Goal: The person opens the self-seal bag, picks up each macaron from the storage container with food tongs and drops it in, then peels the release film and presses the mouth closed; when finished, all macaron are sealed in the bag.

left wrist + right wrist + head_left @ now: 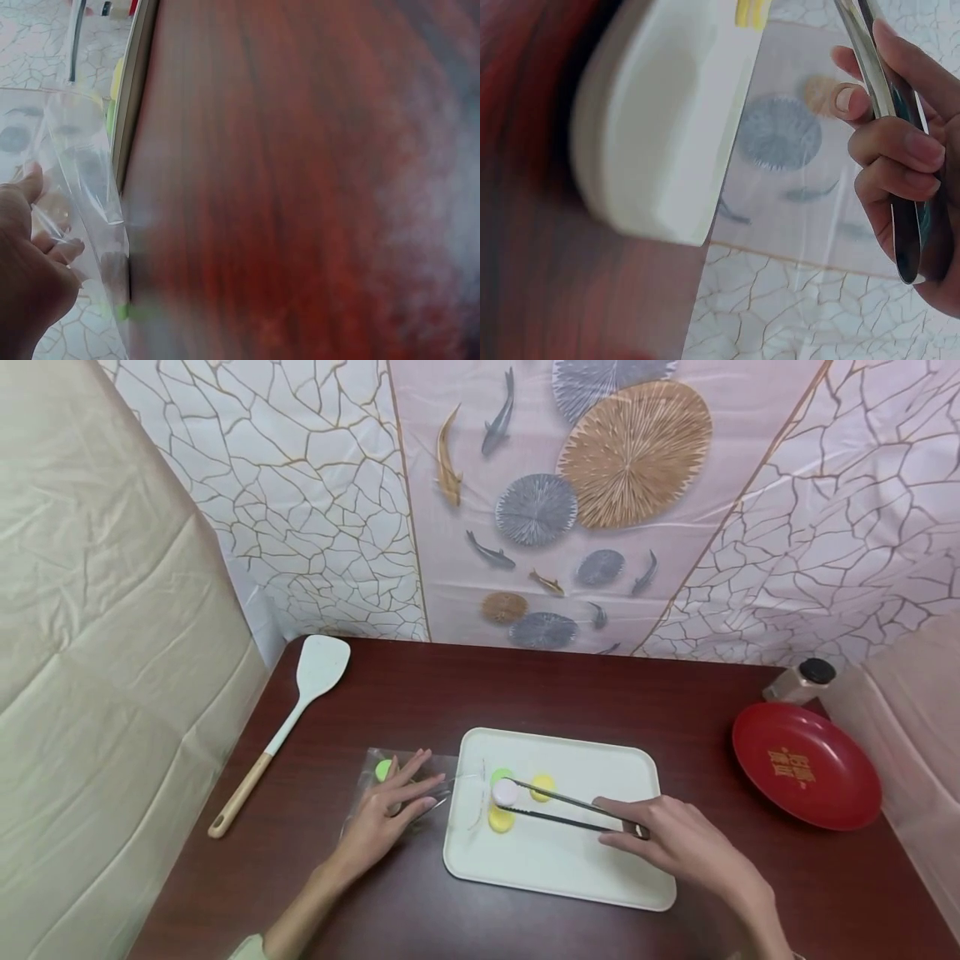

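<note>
My right hand [675,847] grips metal tongs [562,820] over a cream tray [570,872]. Between the tong tips is a pale pinkish-white macaron [505,792]. Close around it on the tray are a green macaron [501,773] and two yellow ones, one yellow macaron [543,787] to the right and another yellow macaron [501,819] nearer me. Left of the tray, my left hand [378,822] holds a clear plastic bag [90,169], its edge lifted by the spread fingers. A green macaron [383,768] shows inside the bag; the hand hides part of the bag.
A white spatula [321,668] with a wooden handle lies at the left of the dark table [390,693]. At the right are a red plate [832,777] and a black-capped jar [795,683]. Patterned cloth [337,552] hangs behind the table.
</note>
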Demonstrator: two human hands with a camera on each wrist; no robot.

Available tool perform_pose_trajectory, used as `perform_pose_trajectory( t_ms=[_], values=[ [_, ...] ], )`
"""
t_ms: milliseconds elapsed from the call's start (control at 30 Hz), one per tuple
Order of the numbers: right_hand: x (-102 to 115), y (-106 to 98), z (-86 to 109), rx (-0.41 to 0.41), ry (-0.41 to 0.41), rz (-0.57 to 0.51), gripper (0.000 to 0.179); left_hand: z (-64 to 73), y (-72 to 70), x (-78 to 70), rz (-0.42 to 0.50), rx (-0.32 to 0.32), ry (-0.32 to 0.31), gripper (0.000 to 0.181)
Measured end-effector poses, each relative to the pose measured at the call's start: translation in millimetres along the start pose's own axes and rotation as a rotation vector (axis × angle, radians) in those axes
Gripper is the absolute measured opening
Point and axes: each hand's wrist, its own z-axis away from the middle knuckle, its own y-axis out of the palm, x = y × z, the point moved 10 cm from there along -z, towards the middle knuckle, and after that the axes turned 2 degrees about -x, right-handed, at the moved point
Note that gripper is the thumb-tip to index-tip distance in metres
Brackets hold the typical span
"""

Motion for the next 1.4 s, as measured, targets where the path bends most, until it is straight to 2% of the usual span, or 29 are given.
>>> perform_pose_trajectory(
  t_ms=[100,333,433,600,767,1100,1400],
  values=[
    [8,-1,-7.1,0.002,-0.022,0.0,0.046,-0.4,-1.5,-4.9,0.014,-0.01,-0.003,0.039],
    [22,7,-23.0,0.022,-0.065,-0.02,0.043,-5.9,-15.3,-41.7,0.032,-0.075,0.077,0.035],
    [25,13,-28.0,0.04,-0.067,-0.037,0.043,-7.8,-17.6,-48.5,0.024,-0.07,0.068,0.035],
    [33,21,-36.5,0.044,-0.091,-0.029,0.041,-9.9,-17.5,-51.3,0.012,-0.038,0.022,0.036],
    [46,34,-47.9,0.032,-0.134,0.027,0.038,-10.7,-17.1,-51.4,0.012,-0.019,-0.023,0.038],
    [73,52,-68.7,-0.001,-0.165,0.083,0.038,-10.8,-18.2,-53.0,0.007,-0.019,-0.016,0.037],
    [89,64,-80.3,-0.019,-0.207,0.134,0.026,-10.8,-19.2,-54.1,0.005,-0.026,0.0,0.037]
  ],
)
